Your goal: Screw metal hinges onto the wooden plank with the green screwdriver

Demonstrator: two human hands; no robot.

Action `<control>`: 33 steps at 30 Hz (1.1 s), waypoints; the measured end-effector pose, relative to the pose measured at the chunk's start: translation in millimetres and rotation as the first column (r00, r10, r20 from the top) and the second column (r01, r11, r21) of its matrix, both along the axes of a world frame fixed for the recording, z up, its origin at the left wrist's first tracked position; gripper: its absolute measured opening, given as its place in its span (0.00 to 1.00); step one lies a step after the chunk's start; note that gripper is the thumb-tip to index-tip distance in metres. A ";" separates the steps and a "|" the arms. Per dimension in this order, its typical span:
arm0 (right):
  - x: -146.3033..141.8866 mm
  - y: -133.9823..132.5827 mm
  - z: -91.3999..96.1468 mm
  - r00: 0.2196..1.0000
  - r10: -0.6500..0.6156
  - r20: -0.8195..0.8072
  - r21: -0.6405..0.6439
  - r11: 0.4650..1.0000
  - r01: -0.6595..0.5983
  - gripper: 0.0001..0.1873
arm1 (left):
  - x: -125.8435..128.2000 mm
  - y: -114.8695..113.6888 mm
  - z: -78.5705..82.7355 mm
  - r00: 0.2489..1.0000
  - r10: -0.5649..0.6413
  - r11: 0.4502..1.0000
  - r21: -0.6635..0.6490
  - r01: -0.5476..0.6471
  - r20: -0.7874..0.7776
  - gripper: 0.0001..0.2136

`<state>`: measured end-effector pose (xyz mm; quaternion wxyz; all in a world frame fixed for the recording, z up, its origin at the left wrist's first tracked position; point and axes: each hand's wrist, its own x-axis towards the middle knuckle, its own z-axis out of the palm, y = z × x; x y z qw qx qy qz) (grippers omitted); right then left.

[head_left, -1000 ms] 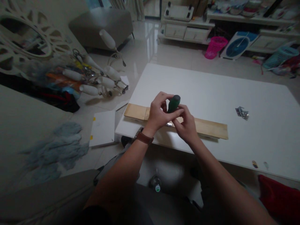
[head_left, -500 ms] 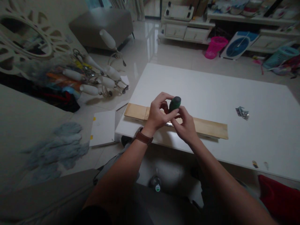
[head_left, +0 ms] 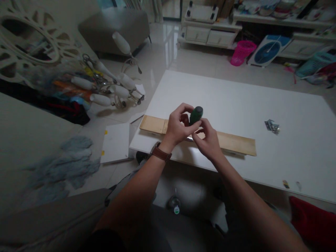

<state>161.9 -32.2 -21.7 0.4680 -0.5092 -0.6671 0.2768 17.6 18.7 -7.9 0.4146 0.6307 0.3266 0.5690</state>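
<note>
A screwdriver (head_left: 196,115) with a green, dark-ended handle stands nearly upright over the wooden board, its tip hidden. My left hand (head_left: 180,125) is closed around the handle from the left, fingers curled and a watch on its wrist. From the right, my right hand (head_left: 208,139) pinches low beside the handle; what its fingertips hold is hidden. Both hands are above the long light wooden board (head_left: 236,142), which lies along the near side of the white table (head_left: 217,94). A shiny metal piece (head_left: 189,139) shows at the board's near edge between the hands.
Several small metal parts (head_left: 272,126) lie in a pile on the right of the table. Two small items, one a yellow-black piece (head_left: 286,184), rest near its front edge. A white panel (head_left: 115,143) and a lamp with white shades (head_left: 119,91) are on the left.
The screwdriver's handle has tilted or shifted very slightly. Both hands keep almost the same place and grip.
</note>
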 end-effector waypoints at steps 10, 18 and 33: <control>-0.9 3.5 -18.5 0.999 -0.011 -0.037 -0.188 0.982 0.004 0.15 | -2.1 0.3 2.9 0.999 -0.042 0.997 0.065 0.043 -0.007 0.14; -5.4 2.8 -19.3 0.999 -0.031 -0.024 -0.166 0.986 0.027 0.11 | -3.8 -0.8 1.8 0.998 -0.065 0.996 0.053 0.065 -0.018 0.15; -10.5 5.6 -26.0 0.987 -0.149 0.057 -0.117 0.981 0.155 0.05 | 0.1 0.4 0.0 0.995 0.052 0.999 0.021 -0.050 -0.086 0.20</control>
